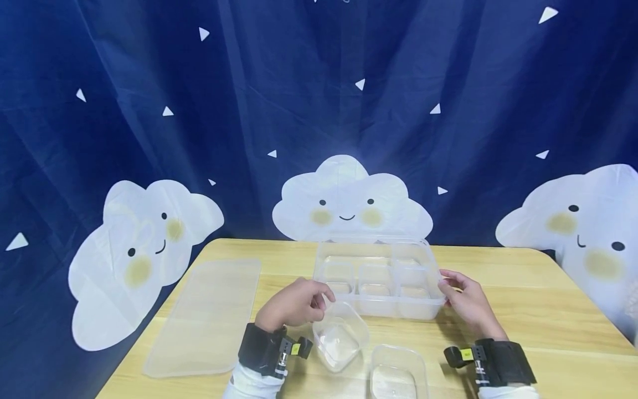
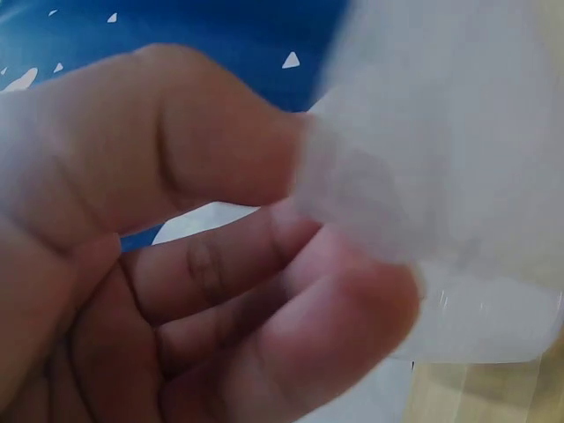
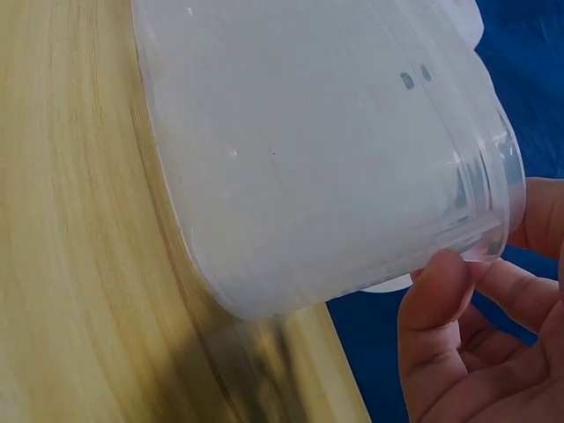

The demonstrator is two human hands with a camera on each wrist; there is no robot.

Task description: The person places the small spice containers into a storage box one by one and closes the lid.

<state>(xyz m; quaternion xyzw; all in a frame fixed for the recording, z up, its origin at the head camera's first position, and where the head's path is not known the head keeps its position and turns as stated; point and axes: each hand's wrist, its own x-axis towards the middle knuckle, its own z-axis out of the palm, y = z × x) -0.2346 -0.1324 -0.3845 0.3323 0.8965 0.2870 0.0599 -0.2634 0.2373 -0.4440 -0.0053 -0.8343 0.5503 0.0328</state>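
- The large box, clear plastic with rounded corners and inner sections, stands on the desk.
- Of the hands, the right hand pinches the box's right rim, thumb against fingers.
- In front of the box, the left hand pinches a small clear container at its corner.
- Farther in front of the box: a second container.
- Left of the box: a flat translucent sheet, wood between.
- Right of the box: a wide stretch of wood.
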